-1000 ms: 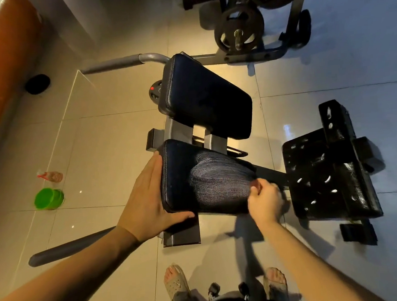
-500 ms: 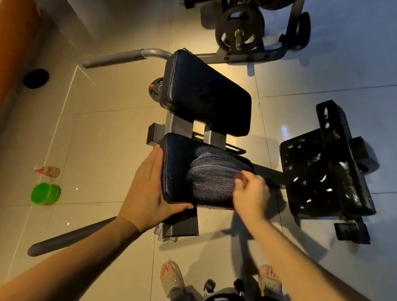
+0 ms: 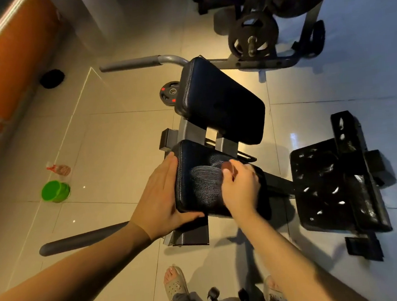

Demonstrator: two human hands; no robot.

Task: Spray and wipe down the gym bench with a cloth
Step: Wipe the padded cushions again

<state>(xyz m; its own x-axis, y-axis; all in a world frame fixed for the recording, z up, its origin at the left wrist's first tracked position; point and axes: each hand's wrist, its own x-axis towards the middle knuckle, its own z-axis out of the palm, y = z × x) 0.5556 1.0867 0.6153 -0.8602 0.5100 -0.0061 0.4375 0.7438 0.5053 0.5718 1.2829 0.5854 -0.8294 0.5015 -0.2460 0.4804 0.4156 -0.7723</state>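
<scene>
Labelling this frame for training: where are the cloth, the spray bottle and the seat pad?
cloth (image 3: 206, 187): head view, middle of the bunched fabric.
spray bottle (image 3: 62, 170): head view, its clear body.
seat pad (image 3: 185, 166): head view, bare part of its top.

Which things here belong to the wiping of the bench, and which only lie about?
Job: black padded seat, dark grey cloth in right hand, left hand bracing the seat, clear red-topped bottle on the floor (probably the spray).
Lying about: green plastic cup, small black weight plate, torn black pad.
</scene>
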